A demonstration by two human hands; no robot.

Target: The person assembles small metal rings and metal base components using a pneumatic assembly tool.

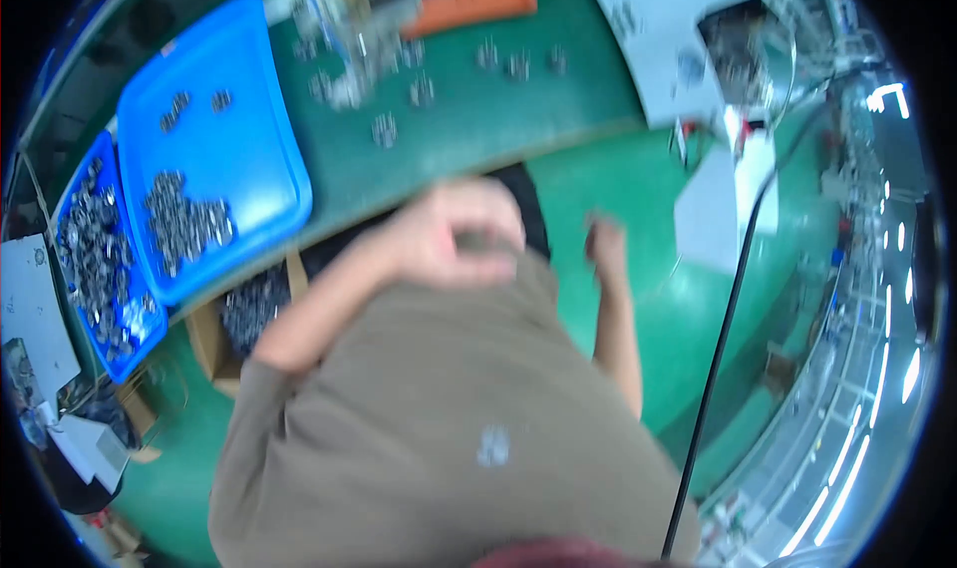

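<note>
My left hand (461, 231) is in front of my torso, just short of the bench's near edge. Its fingers curve apart from the thumb, and I see nothing between them. Out to the right, over the green floor, hangs my right hand (605, 244), away from the bench. Motion smears its fingers, so its grip does not show. Several small metal parts (385, 130) stand spread on the green bench top (459, 114) beyond my left hand. Among them rises a metal fixture (359, 44), blurred.
Left on the bench, a large blue tray (269, 139) and a narrower blue bin (150, 334) hold metal parts. Below them stands a cardboard box (207, 344) of dark parts. An orange tray (474, 0) lies at the back. A black cable (733, 314) runs down the right side.
</note>
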